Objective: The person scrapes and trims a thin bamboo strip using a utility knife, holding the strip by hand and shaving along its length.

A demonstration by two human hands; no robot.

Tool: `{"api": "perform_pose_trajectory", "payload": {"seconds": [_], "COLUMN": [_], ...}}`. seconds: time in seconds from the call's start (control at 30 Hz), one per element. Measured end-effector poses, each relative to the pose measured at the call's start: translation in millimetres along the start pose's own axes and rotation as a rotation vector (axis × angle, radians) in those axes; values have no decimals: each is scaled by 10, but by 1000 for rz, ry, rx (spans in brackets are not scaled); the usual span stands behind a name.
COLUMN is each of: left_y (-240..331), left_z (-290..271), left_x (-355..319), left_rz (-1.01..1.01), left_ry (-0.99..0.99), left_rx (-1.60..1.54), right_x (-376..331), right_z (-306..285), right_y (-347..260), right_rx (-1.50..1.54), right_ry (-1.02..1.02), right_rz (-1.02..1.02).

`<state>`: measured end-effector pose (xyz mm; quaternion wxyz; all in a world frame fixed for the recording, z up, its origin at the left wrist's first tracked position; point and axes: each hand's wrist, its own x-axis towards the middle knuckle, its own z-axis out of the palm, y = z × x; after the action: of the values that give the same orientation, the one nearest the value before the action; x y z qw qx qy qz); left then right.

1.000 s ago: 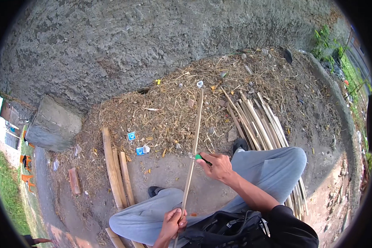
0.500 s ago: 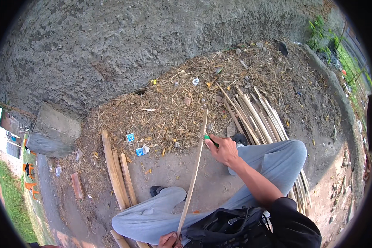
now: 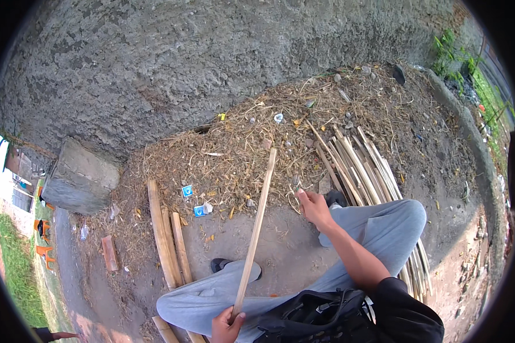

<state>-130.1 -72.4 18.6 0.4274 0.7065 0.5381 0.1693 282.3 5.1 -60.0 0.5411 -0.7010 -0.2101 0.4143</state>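
Observation:
My left hand (image 3: 228,326) is closed round the lower end of a long, flat bamboo strip (image 3: 256,228), which slants upward and away over my lap. To the right of the strip and apart from it is my right hand (image 3: 316,210), fingers curled together. Something small and thin seems to stick out beyond its fingertips, but I cannot make out what it is. Near this hand's far side lies a fanned pile of split bamboo strips (image 3: 363,163), partly covered by my bent right leg.
Thicker bamboo pieces (image 3: 165,240) lie on the left. Plant shavings (image 3: 229,171) litter the ground below a rough wall (image 3: 200,63). A concrete block (image 3: 83,174), a brick (image 3: 110,253) and blue packets (image 3: 200,210) are around. Another person's hand (image 3: 63,335) shows at the lower left.
My right hand has come away from the strip and moved slightly right; the green piece seen at its fingers is out of sight. My left hand and the strip's lower end have shifted left.

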Motion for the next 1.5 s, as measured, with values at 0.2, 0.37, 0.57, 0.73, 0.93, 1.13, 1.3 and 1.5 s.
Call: {"api": "perform_pose_trajectory", "payload": {"seconds": [0.2, 0.37, 0.57, 0.73, 0.93, 1.13, 1.3, 1.5], "left_y": [489, 577, 671, 592, 584, 593, 505, 569], "left_z": [178, 268, 458, 485, 467, 575, 594, 637], "left_x": [821, 1446, 1665, 1679, 1721, 1699, 1709, 1618], "left_rz": [-191, -221, -346, -505, -525, -540, -572, -519], "left_ry": [-41, -213, -492, -605, -451, -361, -431, -399], "left_rx": [-327, -703, -785, -991, -1057, -1019, -1132, -1051], "right_x": [-681, -766, -751, -709, -742, -724, -806, -810], "right_z": [514, 507, 511, 490, 512, 555, 576, 559], "right_y": [-225, -211, -210, -151, -175, 20, -40, -61], "right_rx": [-203, -468, -463, -486, -546, -571, -647, -661], "right_ry": [-77, -98, -114, -103, -185, -223, -219, -156], "right_rz": [-292, -549, -586, -677, -726, -753, -860, -899]}}
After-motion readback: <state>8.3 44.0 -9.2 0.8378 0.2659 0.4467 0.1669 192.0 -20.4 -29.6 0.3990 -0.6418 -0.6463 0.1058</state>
